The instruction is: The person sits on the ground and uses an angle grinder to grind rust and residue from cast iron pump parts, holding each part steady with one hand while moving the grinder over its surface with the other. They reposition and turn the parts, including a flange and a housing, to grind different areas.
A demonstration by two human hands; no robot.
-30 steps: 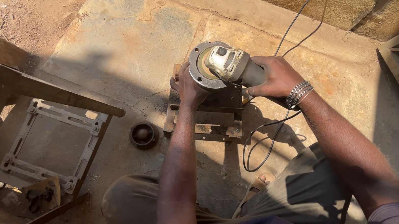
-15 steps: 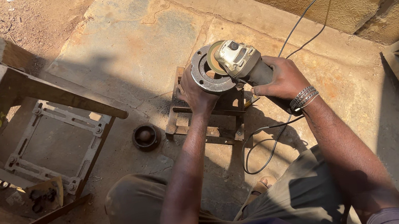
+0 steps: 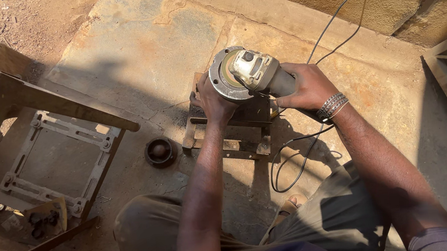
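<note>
Right hand (image 3: pixel 305 85) is wrapped tight round the grey body of the corded angle grinder (image 3: pixel 254 72), tool turned so its round metal disc guard (image 3: pixel 224 77) faces up. Left hand (image 3: pixel 213 101) is closed on the guard's edge, fingers at the wheel. Grinder hangs just above the rusty steel bracket (image 3: pixel 230 133) on the stone floor (image 3: pixel 132 45). Best practice here, I'd say: steady the body, keep fingers off the switch, mind the black cable (image 3: pixel 291 162) looping by the knee. Small dark ring (image 3: pixel 159 151) sits left.
</note>
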